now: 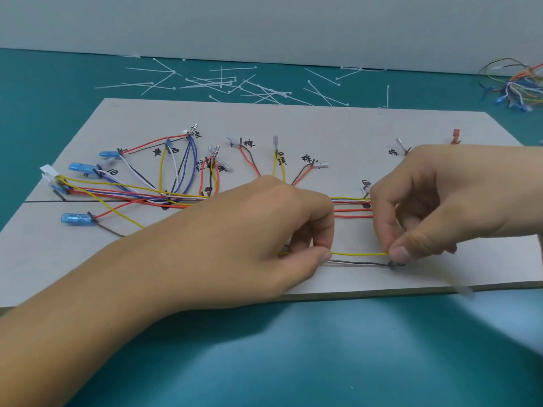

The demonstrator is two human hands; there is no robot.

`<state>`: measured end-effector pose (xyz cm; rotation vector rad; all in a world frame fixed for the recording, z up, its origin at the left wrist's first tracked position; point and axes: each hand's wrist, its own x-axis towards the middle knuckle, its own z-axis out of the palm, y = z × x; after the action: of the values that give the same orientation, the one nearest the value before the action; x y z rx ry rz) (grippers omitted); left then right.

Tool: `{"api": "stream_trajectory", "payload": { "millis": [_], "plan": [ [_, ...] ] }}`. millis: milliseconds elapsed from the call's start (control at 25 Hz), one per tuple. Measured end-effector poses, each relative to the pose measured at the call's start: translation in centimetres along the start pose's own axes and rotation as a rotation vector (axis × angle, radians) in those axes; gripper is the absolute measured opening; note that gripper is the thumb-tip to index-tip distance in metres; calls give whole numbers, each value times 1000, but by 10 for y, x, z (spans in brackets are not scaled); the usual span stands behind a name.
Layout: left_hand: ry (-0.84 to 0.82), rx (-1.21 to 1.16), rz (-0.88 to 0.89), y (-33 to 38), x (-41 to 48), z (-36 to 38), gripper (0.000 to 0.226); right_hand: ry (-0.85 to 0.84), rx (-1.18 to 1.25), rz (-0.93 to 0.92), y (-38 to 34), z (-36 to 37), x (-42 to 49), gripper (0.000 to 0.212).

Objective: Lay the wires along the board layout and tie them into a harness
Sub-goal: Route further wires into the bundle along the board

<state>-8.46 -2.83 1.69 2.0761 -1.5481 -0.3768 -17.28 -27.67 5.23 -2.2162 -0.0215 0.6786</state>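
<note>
Both grips are closed on the yellow wire (359,254) — my left hand (264,227) pinches it at one side, my right hand (435,198) at the other. The wire runs straight over the board (323,124) near its front edge, in front of the red wires (352,211) — cable ties (229,83) lie on the table (264,348) behind.

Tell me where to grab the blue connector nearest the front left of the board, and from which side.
Pinch the blue connector across its plastic sleeve, coming from above and from the left. It lies flat on the board with its free end pointing left; its red wire leaves on the right, so that end is probably crowded.
</note>
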Motion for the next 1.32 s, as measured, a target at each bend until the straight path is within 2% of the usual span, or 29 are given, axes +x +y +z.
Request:
{"api": "stream_trajectory", "payload": {
  "millis": [320,520,600,720,840,920,1000,1120,1200,1320],
  "plan": [
    [7,100,45,3,1,4,8,17,-39,31,-7,9,1,18],
    [-6,114,42,0,0,3,11,81,-159,18,-17,21,8,17],
    [30,106,37,0,0,-3,13,168,-218,-10,-20,23,9,14],
    [187,44,-2,-6,-4,-24,9,405,-242,-60,-23,27,14,6],
    [303,109,-224,-39,-15,-64,13,668,-234,-20,-21,29,28,14],
    [352,181,-413,-75,-28,-93,26,772,-242,34,-21,33,39,11],
    [405,165,-595,-117,-41,-111,40,780,-267,18,-26,43,49,5],
    [524,117,-823,-184,-60,-126,53,710,-348,-85,-39,67,63,16],
    [574,124,-937,-220,-70,-130,65,705,-379,-128,-46,77,67,12],
    [603,67,-1083,-247,-79,-130,69,739,-382,-130,-47,76,71,9]
  ]
}}
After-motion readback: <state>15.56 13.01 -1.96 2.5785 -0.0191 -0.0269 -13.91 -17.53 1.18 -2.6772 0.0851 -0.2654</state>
